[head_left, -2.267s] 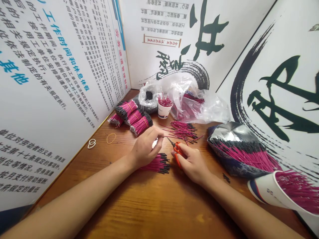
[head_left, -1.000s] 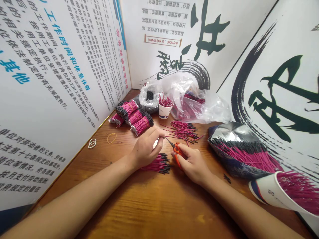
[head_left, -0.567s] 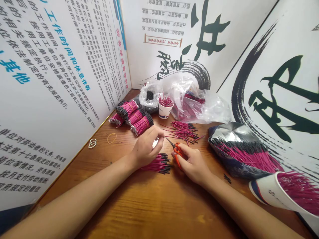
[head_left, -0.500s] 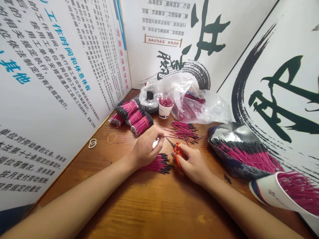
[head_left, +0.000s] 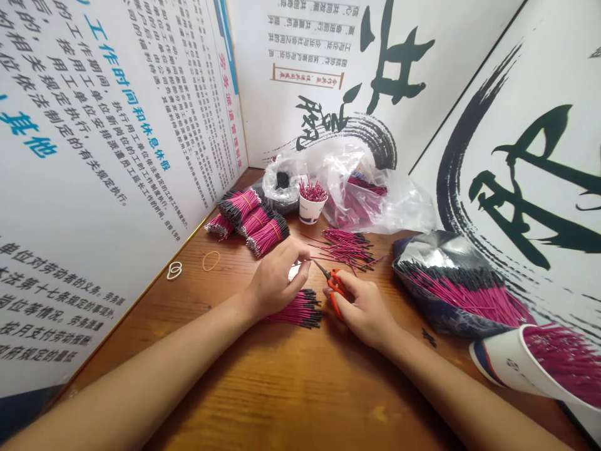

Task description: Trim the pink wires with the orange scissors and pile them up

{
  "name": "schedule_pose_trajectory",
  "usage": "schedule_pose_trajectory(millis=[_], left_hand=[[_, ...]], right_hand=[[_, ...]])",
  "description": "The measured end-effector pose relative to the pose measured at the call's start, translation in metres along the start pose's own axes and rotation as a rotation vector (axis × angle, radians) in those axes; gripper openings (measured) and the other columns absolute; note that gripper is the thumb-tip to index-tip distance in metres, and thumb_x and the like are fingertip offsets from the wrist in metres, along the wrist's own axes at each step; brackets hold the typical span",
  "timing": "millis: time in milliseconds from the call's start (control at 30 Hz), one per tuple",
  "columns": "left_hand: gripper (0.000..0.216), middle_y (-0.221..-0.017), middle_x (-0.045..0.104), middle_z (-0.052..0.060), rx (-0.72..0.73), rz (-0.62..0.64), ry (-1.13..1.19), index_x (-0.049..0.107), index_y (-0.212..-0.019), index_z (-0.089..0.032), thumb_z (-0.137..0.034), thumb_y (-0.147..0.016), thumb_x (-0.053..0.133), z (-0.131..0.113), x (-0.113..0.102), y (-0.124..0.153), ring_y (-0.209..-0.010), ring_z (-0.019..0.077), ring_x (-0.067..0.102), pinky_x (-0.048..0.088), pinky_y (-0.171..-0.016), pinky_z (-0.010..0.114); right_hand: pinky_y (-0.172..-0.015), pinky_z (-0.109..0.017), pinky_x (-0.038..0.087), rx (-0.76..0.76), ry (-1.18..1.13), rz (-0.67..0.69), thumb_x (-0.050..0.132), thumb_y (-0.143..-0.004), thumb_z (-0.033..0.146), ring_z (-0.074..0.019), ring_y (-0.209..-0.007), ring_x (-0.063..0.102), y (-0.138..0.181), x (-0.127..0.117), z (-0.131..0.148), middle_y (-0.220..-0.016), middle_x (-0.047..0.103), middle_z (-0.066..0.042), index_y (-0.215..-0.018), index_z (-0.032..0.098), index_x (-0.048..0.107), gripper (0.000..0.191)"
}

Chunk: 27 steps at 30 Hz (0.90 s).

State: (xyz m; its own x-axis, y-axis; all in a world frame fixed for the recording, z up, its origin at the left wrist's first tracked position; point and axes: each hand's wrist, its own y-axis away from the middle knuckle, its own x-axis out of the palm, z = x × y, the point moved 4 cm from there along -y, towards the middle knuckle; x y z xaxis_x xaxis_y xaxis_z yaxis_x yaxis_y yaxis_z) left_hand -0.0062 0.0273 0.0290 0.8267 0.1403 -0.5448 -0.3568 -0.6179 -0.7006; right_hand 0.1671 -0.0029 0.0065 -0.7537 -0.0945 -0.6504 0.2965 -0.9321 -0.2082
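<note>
My right hand (head_left: 369, 308) grips a small pair of scissors (head_left: 335, 303) by its orange handles, blades pointing left and away from me. The scissor tips meet the fingertips of my left hand (head_left: 277, 275), whose thumb and index finger are pinched together. What they pinch is too small to make out. Below my left hand lies a row of magenta wires (head_left: 297, 309) with black ends, partly covered by it. A white patch shows behind the left thumb. Just beyond the scissors, loose magenta wires (head_left: 346, 247) are scattered on the wooden table (head_left: 282, 388).
Banded wire bundles (head_left: 256, 219) are stacked at the back left, beside a paper cup (head_left: 312, 212) of wires and a clear plastic bag (head_left: 399, 203). An open foil bag (head_left: 441, 241) and a tilted cup (head_left: 504, 363) hold wires at right. Rubber bands (head_left: 211, 260) lie left.
Almost nothing differs. Both hands and the scissors hold nearly the same place, with the scissor tips still at the left fingertips.
</note>
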Motion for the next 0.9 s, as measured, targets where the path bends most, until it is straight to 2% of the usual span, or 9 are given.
schedule_pose_trajectory(millis=[900], left_hand=[[0.007,-0.082,0.053,0.002,0.032,-0.01,-0.024,0.048,-0.089,-0.019,-0.013,-0.092,0.048,-0.0021,-0.0006,-0.0008,-0.079,0.015,0.051,0.043,-0.071,0.028]], right_hand=[[-0.052,-0.023,0.029,-0.001,-0.019,-0.001,0.052,-0.088,0.024,-0.0106,-0.052,0.04,-0.0002,-0.0011,0.0023,-0.056,0.045,0.005,-0.068,0.021,0.045,0.022]])
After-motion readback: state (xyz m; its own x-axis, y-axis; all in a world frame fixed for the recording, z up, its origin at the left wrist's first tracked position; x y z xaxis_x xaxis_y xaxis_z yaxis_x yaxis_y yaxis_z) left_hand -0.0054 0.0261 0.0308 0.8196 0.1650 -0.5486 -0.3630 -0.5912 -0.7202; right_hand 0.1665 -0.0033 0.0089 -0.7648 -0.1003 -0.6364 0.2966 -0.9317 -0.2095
